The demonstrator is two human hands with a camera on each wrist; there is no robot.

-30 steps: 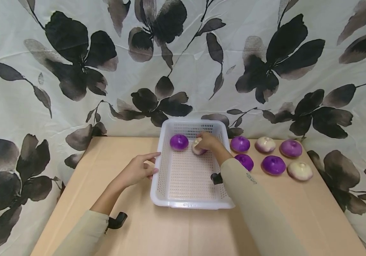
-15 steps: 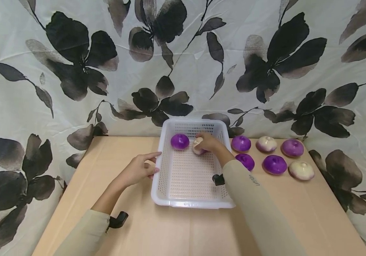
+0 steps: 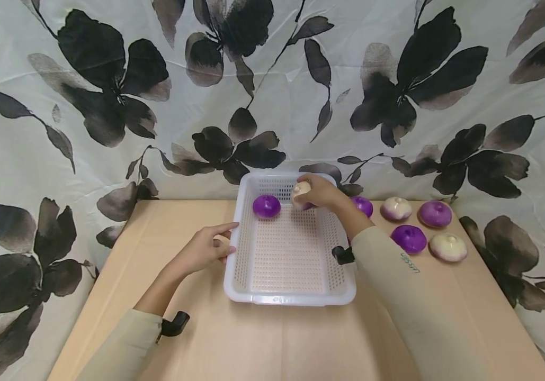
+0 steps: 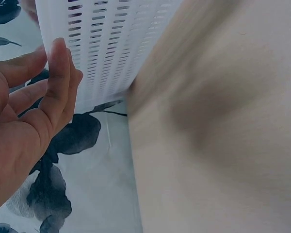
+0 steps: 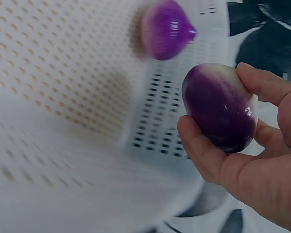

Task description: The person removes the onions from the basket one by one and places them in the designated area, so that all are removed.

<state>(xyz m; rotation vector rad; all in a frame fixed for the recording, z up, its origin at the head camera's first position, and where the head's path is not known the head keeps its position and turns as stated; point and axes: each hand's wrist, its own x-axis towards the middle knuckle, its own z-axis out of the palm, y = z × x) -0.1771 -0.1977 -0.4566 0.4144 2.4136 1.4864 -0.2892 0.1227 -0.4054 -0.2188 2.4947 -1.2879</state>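
Note:
My right hand [image 3: 321, 191] grips a white-and-purple onion [image 3: 300, 196] above the back of a white perforated plastic basket [image 3: 288, 299]. In the right wrist view, fingers and thumb hold this onion [image 5: 218, 109] by its sides, its purple underside showing. Inside the basket, at the back left, sits a purple onion [image 3: 266, 206]. My left hand [image 3: 204, 248] is at the basket's left side, its fingertips touching the rim and outer wall. The left wrist view shows the left hand [image 4: 36, 99] with fingers extended against the slotted basket wall [image 4: 104, 43].
Right of the basket, several onions lie on the wooden table [image 3: 158, 254], among them a purple onion [image 3: 409, 239] and a pale onion [image 3: 448, 247]. My right forearm partly hides that group. A floral cloth [image 3: 291, 121] hangs behind the table.
My right hand has raised the white-and-purple onion from the basket floor and moved slightly up and right. The left hand stays at the basket's side.

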